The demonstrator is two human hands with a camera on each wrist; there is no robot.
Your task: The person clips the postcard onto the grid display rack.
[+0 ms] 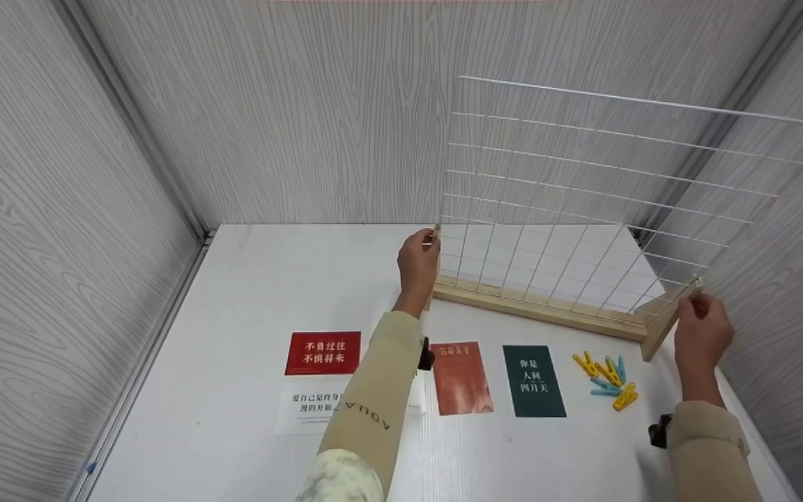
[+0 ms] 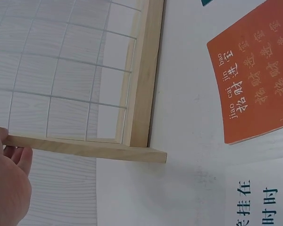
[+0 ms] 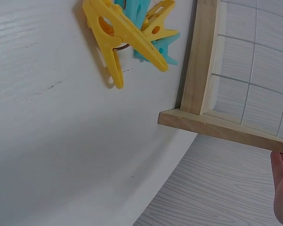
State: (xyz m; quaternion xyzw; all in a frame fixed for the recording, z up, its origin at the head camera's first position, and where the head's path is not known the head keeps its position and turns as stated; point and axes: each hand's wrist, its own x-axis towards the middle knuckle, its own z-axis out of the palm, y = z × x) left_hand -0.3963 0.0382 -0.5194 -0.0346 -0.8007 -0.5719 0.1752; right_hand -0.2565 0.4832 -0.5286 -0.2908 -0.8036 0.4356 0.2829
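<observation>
A white wire grid point(image 1: 583, 181) rises from a wooden stand, forming a display rack at the right of the table. My left hand point(image 1: 418, 268) pinches the end of the stand's left wooden side piece point(image 2: 80, 147). At the other end, my right hand point(image 1: 705, 331) holds the right side piece point(image 1: 668, 322) with its fingers at the upper end; only part of this hand shows in the right wrist view. A wooden crossbar point(image 1: 541, 311) joins the two side pieces low down, in front of the grid.
Yellow clothespins point(image 1: 624, 397) and blue clothespins point(image 1: 606, 387) lie in front of the rack. Several cards are on the white table point(image 1: 234, 293): a red card point(image 1: 323, 353), an orange-red card point(image 1: 462, 380), a dark green card point(image 1: 534, 401) and white ones partly behind my left sleeve. Grey panels stand around.
</observation>
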